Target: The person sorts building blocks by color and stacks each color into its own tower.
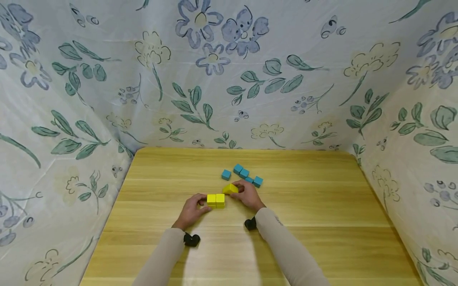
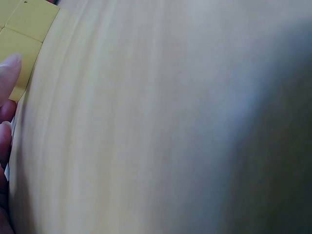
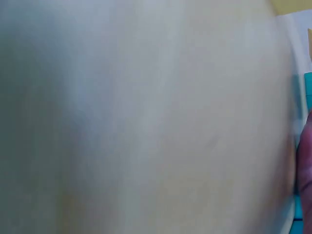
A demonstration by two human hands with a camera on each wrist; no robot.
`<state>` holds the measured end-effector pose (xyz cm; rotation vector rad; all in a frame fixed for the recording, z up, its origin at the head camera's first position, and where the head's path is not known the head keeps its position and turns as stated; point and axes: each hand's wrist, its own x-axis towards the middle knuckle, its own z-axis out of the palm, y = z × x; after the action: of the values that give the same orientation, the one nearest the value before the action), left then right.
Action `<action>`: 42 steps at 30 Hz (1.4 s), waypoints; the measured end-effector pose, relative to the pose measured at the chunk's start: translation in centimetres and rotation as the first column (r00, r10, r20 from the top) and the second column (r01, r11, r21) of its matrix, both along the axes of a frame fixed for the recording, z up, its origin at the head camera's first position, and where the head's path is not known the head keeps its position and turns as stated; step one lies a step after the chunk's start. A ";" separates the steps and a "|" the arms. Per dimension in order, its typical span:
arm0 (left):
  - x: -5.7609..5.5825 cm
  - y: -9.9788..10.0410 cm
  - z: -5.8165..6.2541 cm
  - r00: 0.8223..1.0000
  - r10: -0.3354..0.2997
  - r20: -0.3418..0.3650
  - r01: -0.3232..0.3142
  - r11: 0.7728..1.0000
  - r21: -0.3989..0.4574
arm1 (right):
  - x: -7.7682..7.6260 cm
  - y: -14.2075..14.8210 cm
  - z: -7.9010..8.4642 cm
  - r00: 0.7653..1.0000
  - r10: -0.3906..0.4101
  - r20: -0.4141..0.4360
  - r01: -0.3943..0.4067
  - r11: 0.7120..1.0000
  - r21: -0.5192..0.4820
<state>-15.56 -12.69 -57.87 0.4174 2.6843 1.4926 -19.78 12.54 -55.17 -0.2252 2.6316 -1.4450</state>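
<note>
Yellow blocks (image 1: 216,200) stand side by side on the wooden table, in what looks like a low stack. My left hand (image 1: 193,210) grips their left end, with the thumb near the front and the fingers at the side. In the left wrist view, the thumb (image 2: 9,75) lies against a yellow face. To the right, my right hand (image 1: 248,194) pinches a tilted yellow block (image 1: 230,189) between thumb and fingers. It is close to the back right corner of the other yellow ones. The right wrist view shows little of this hand beyond one finger (image 3: 305,168).
Several blue blocks (image 1: 244,173) lie loosely grouped behind the right hand, with one blue block (image 1: 226,174) apart on the left. The wooden table (image 1: 322,190) reaches floral cloth (image 1: 214,99) at the back and on both sides.
</note>
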 end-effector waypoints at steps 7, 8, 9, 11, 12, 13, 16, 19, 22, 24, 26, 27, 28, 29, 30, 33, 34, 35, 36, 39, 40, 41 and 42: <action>0.1 -0.1 0.0 1.000 -0.008 0.002 0.008 1.000 -0.012 | 0.2 -0.3 0.7 0.998 -0.027 -0.053 0.025 0.999 -0.030; 0.1 -0.1 0.0 1.000 -0.007 0.003 0.007 1.000 -0.012 | 0.3 -0.4 0.9 0.997 -0.028 -0.066 0.026 0.999 -0.035; 0.1 -0.1 0.0 1.000 -0.007 0.002 0.007 1.000 -0.012 | 0.3 -0.5 1.0 0.997 -0.029 -0.076 0.026 0.999 -0.042; 0.2 -0.1 0.1 1.000 -0.001 0.004 0.001 1.000 -0.010 | 0.5 -0.8 1.4 0.995 -0.028 -0.099 0.022 0.998 -0.063; 0.2 -0.1 0.1 1.000 0.000 0.003 0.000 1.000 -0.011 | 0.6 -0.9 1.7 0.994 -0.027 -0.109 0.019 0.997 -0.076; 0.2 -0.1 0.1 1.000 0.002 0.002 -0.002 1.000 -0.014 | 0.7 -1.1 2.0 0.992 -0.026 -0.121 0.015 0.995 -0.094; 0.2 -0.1 0.2 1.000 0.004 0.002 -0.004 1.000 -0.018 | 1.2 -1.5 2.6 0.987 -0.010 -0.159 -0.011 0.991 -0.132; 0.1 -0.1 0.1 1.000 0.001 -0.001 -0.001 1.000 -0.021 | 1.6 -2.0 3.0 0.981 0.015 -0.194 -0.043 0.989 -0.142; 0.1 -0.2 -0.1 1.000 -0.004 -0.009 0.004 1.000 -0.022 | 2.0 -2.4 3.1 0.978 0.045 -0.204 -0.071 0.990 -0.124; 0.0 -0.2 -0.1 1.000 -0.006 -0.004 0.005 1.000 -0.023 | 2.3 -2.7 3.2 0.977 0.063 -0.204 -0.087 0.990 -0.109; 0.0 -0.1 -0.1 1.000 -0.005 0.002 0.005 1.000 -0.027 | 2.6 -3.0 3.2 0.977 0.079 -0.196 -0.099 0.990 -0.096; 0.0 -0.1 0.0 1.000 -0.003 0.008 0.004 1.000 -0.027 | 2.7 -3.1 3.2 0.976 0.087 -0.198 -0.108 0.989 -0.096; 0.0 -0.1 0.0 1.000 -0.001 0.017 0.001 1.000 -0.023 | 2.8 -3.2 3.2 0.976 0.094 -0.197 -0.115 0.989 -0.098; 0.0 0.0 0.1 1.000 0.002 0.026 -0.001 1.000 -0.021 | 2.9 -3.4 3.1 0.976 0.100 -0.195 -0.121 0.987 -0.102; 0.0 0.0 0.1 1.000 0.005 0.030 -0.004 1.000 -0.019 | 3.0 -3.5 3.1 0.975 0.107 -0.195 -0.130 0.986 -0.107; -0.1 0.1 0.2 0.999 0.010 0.035 -0.009 1.000 -0.013 | 3.1 -3.8 3.0 0.974 0.119 -0.192 -0.142 0.983 -0.114; -0.1 0.1 0.2 0.999 0.010 0.034 -0.010 1.000 -0.014 | 3.2 -3.8 3.0 0.975 0.119 -0.187 -0.142 0.983 -0.113; -0.1 0.1 0.1 0.999 0.009 0.031 -0.009 1.000 -0.016 | 3.2 -3.9 2.9 0.976 0.120 -0.184 -0.143 0.983 -0.114; -0.1 0.1 0.1 1.000 0.010 0.030 -0.010 1.000 -0.020 | 3.2 -4.0 2.9 0.976 0.120 -0.180 -0.142 0.984 -0.112; -0.2 0.1 0.0 1.000 0.007 0.023 -0.007 1.000 -0.018 | 3.2 -4.1 2.8 0.977 0.120 -0.176 -0.140 0.985 -0.104; -0.2 0.1 0.0 1.000 0.008 0.021 -0.007 1.000 -0.018 | 3.2 -4.2 2.7 0.977 0.121 -0.177 -0.140 0.985 -0.100; -0.2 0.1 0.0 1.000 0.007 0.019 -0.007 1.000 -0.018 | 3.2 -4.2 2.7 0.976 0.123 -0.178 -0.141 0.985 -0.095; -0.2 0.1 0.0 1.000 0.006 0.017 -0.006 1.000 -0.018 | 3.2 -4.3 2.7 0.975 0.127 -0.185 -0.145 0.986 -0.088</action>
<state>-15.74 -12.59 -57.90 0.3947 2.6864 1.4651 -16.54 8.26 -52.52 -0.5600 2.6196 -1.5802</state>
